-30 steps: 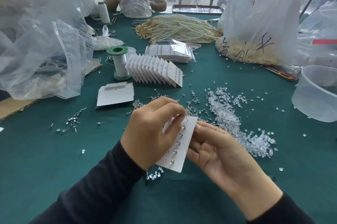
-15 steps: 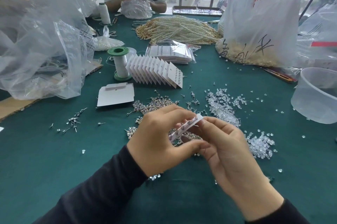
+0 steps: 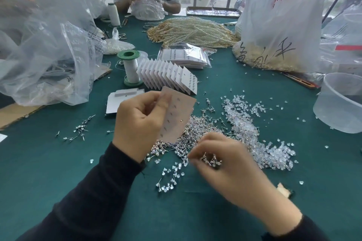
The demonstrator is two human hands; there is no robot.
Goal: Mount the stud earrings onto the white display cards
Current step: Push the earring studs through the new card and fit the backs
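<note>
Pinching a white rectangular paper display card (image 3: 176, 115), the left hand (image 3: 137, 123) fingers (image 3: 154, 101) hold it upright above the heap of silver stud earrings (image 3: 197, 131). The right hand (image 3: 225, 164), blurred, curls onto that heap on the green desk (image 3: 58, 172), and its grip is unclear.

On my screen the table cloth (image 3: 58, 172) is flat teal green. The display card (image 3: 176, 115) at centre reads tan-pink on this side, with a column of small dark marks. At five o'clock from it the stud earrings (image 3: 197, 133) are a silver heap, and at three o'clock the earring backs (image 3: 242, 129) are clear. At twelve, the fanned cards (image 3: 172, 76) are white with rows of dots, and the spool (image 3: 130, 68) has green ends and white thread. Farther off, the pearl strands (image 3: 192, 31) are cream and gold. At two o'clock I see a white bag (image 3: 274, 31) with red print and black strokes. The sleeves (image 3: 94, 201) are black.
</note>
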